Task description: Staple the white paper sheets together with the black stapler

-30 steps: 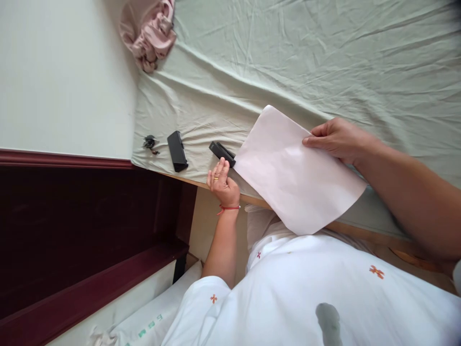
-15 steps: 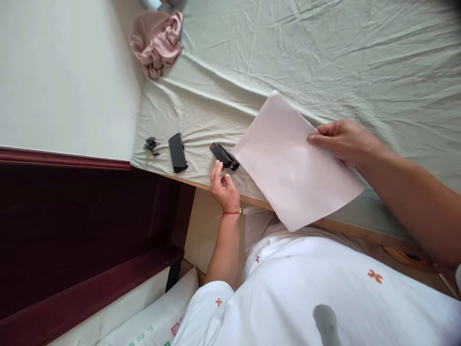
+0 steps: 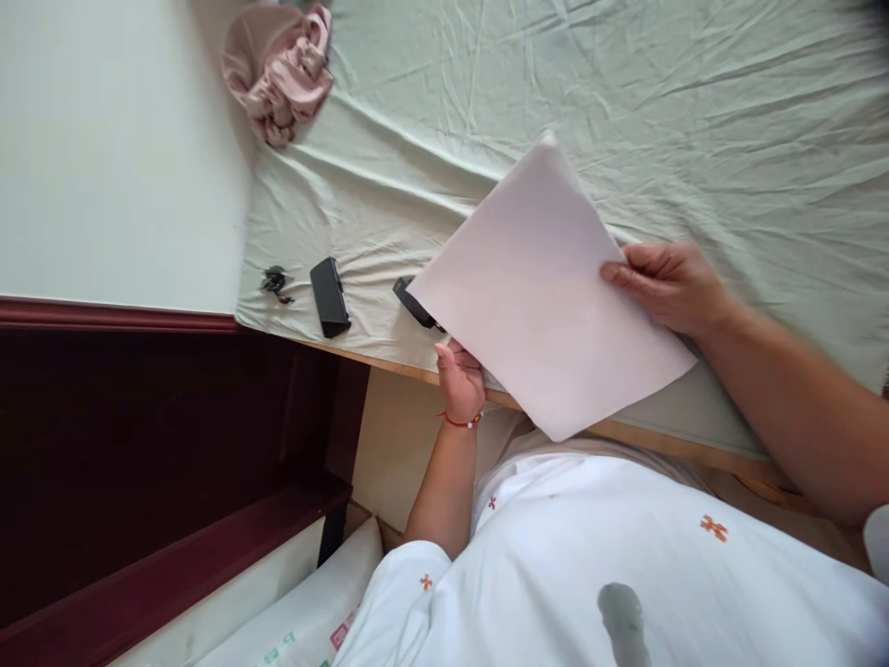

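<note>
A blank white sheet of paper [image 3: 548,296] is pinched at its right edge by my right hand [image 3: 670,285], thumb on top, and held tilted above the cloth. My left hand [image 3: 463,382] is at the paper's lower left edge, palm up and thumb apart. Its fingertips pass under the sheet and are partly hidden; whether they touch it I cannot tell. Just beyond that hand lies a black stapler [image 3: 415,303], its right end covered by the paper's left corner.
A pale green wrinkled cloth [image 3: 389,213] covers the surface, which has a wooden front edge. A black rectangular case [image 3: 330,296] and a small dark tangled item [image 3: 276,281] lie left of the stapler. Pink fabric [image 3: 281,69] is bunched by the wall. Dark red woodwork [image 3: 173,556] stands at left.
My left hand has moved from beside the stapler to the right, its fingers now under the paper's edge. The sheet has shifted left and now covers part of the stapler.
</note>
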### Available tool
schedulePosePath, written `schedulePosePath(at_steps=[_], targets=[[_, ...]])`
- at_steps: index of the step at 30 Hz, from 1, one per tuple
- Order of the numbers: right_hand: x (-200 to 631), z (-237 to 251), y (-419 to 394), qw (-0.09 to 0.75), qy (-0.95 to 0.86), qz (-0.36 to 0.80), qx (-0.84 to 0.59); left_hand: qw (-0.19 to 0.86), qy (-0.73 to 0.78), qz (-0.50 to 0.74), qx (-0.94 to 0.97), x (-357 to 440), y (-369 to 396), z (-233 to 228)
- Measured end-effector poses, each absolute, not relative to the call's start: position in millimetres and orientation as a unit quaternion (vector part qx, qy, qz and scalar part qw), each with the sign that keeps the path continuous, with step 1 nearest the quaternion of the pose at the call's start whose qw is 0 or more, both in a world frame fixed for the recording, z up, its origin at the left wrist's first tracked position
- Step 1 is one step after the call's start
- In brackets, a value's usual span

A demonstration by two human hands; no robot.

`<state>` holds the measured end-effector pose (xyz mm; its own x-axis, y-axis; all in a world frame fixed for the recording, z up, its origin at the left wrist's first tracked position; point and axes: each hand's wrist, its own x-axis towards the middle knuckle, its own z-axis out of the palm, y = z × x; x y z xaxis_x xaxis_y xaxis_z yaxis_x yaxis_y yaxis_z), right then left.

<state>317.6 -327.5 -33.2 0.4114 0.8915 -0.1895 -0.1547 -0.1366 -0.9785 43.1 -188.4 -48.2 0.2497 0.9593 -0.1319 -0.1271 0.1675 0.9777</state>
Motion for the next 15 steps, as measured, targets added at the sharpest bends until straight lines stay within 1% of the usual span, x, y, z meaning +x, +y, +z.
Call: schedulePosePath(at_steps=[2,4,9,15], targets=[[317.3,-35.7,-326.5,0.557,-0.341,0.417,-0.632,0.617,0.447,0.428,0.487,44.5,-189.7,-50.7],[316.3,-36.0,-325.5,0.551,-0.354,0.397,-0.643,0.588,0.468,0.42,0.509,43.7,-190.2,-53.2],[315.9,-33.9,-323.6,0.59,-0.324,0.379,-0.635,0.548,0.509,0.42,0.514,43.4,-189.9,-57.3],[319.3,-35.9,-325.2,0.578,-0.328,0.401,-0.631,0.584,0.482,0.45,0.474,47.8,-191.2,-52.5]])
